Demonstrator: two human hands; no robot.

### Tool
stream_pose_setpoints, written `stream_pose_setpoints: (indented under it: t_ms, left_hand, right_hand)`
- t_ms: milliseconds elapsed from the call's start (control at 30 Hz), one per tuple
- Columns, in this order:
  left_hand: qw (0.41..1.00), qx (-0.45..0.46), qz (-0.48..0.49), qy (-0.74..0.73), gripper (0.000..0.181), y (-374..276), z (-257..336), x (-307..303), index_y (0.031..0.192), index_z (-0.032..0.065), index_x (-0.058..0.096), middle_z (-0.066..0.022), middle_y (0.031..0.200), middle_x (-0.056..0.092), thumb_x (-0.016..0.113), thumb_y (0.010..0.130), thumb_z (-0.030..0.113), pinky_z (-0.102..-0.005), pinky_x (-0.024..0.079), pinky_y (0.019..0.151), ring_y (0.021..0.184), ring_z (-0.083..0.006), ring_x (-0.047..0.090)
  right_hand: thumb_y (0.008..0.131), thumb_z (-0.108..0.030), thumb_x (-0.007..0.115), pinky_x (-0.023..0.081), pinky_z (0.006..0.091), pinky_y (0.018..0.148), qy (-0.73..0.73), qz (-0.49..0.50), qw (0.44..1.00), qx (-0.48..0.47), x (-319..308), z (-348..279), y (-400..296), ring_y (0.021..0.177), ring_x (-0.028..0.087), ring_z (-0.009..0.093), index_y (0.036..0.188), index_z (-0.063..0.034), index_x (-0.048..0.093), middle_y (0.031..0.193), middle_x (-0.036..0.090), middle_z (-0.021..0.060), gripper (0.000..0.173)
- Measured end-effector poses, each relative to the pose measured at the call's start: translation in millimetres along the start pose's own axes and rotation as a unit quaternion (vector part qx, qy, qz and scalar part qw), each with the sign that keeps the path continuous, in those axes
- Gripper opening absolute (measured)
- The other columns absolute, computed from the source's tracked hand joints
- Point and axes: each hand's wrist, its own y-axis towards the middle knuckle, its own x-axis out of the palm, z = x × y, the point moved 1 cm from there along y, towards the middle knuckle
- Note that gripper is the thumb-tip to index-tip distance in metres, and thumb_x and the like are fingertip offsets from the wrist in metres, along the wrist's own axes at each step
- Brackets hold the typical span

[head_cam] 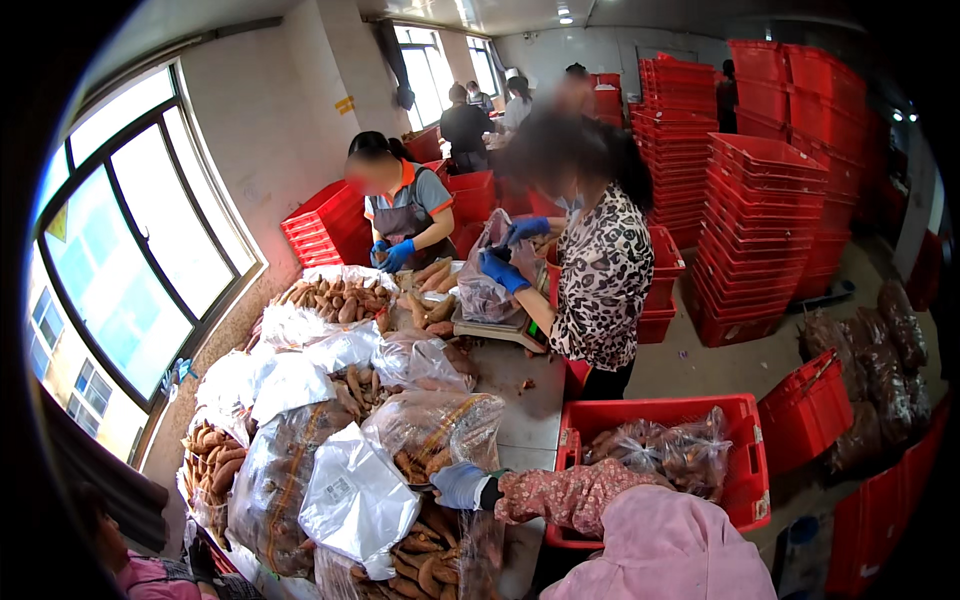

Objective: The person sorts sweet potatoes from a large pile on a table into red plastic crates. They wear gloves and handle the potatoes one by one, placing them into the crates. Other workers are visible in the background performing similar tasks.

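Both of my hands are out of view. Before me stands a metal work table (517,427) heaped with sweet potatoes (424,559) and clear plastic bags. A white plastic sheet (360,495) lies over part of the heap. Beside it, a co-worker's gloved hand (459,486) in a floral sleeve reaches to a clear bag of sweet potatoes (435,420). Farther back, a person in a leopard-print top (604,277) holds a plastic bag (487,277) over a weighing scale (501,330) with blue-gloved hands. Another gloved person (412,202) handles something too small to tell.
A red crate (750,480) with bagged sweet potatoes stands right of the table. Tall stacks of red crates (757,240) rise behind it. Filled bags (885,360) lie on the floor at the far right. A person in pink (150,574) is at the lower left, below the window (142,217).
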Motion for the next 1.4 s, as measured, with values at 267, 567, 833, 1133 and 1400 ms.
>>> stream_pose_setpoints:
  t_ms: [267, 567, 833, 1133, 1400]
  left_hand:
    - [0.99, -0.096, 0.076, -0.073, 0.032, -8.5, 11.8, 2.5, 0.118, 0.003, 0.055, -0.011, 0.107, 0.058, 0.046, 0.096, 0.024, -0.0296, 0.047, 0.074, 0.085, -0.0217, 0.057]
    - [0.905, -0.269, -0.057, -0.323, 0.048, 6.9, -70.2, 47.8, 0.13, 0.0071, 0.045, -0.0106, 0.128, 0.051, 0.051, 0.094, 0.038, -0.0322, 0.046, 0.089, 0.104, -0.0222, 0.055]
    - [0.81, -0.282, 0.181, -0.481, 0.059, 5.4, -94.6, 23.4, 0.121, 0.0059, 0.051, -0.0118, 0.118, 0.058, 0.069, 0.08, 0.044, -0.0379, 0.049, 0.093, 0.11, -0.0246, 0.055]
    - [0.835, -0.239, 0.16, -0.468, 0.067, -10.4, -113.0, -9.0, 0.131, 0.0037, 0.043, -0.0142, 0.131, 0.05, 0.067, 0.08, 0.039, -0.0416, 0.042, 0.102, 0.12, -0.0292, 0.048]
    - [0.812, -0.209, 0.107, -0.534, 0.062, -20.6, -99.6, 8.3, 0.13, 0.0026, 0.043, -0.0151, 0.131, 0.049, 0.064, 0.083, 0.037, -0.0413, 0.042, 0.102, 0.12, -0.0299, 0.049]
  right_hand:
    - [0.081, -0.03, 0.055, 0.049, 0.0438, 0.072, 0.17, 0.139, 0.971, -0.096, -28.4, -18.2, -11.2, 0.081, 0.062, 0.034, 0.094, -0.0059, 0.063, 0.087, 0.064, 0.0178, 0.029]
    - [0.086, -0.038, 0.065, 0.029, 0.0222, 0.038, 0.749, -0.09, 0.635, 0.168, -30.5, -63.6, -70.4, 0.04, 0.038, 0.008, 0.091, -0.0113, 0.06, 0.052, 0.042, -0.0043, 0.028]
    - [0.083, -0.013, 0.063, 0.049, 0.0288, 0.072, 0.499, -0.164, 0.847, -0.084, 0.6, -102.3, -75.1, 0.084, 0.06, 0.02, 0.125, -0.0008, 0.051, 0.103, 0.058, 0.0121, 0.046]
    - [0.085, 0.0, 0.047, 0.044, 0.0361, 0.093, 0.238, -0.068, 0.945, -0.214, 14.6, -123.1, -64.5, 0.109, 0.054, 0.035, 0.129, -0.0037, 0.048, 0.119, 0.053, 0.0194, 0.045]
    - [0.081, -0.001, 0.051, 0.046, 0.0373, 0.091, 0.263, -0.065, 0.94, -0.206, 38.4, -115.6, -76.7, 0.105, 0.055, 0.036, 0.124, -0.0003, 0.05, 0.118, 0.055, 0.0207, 0.044]
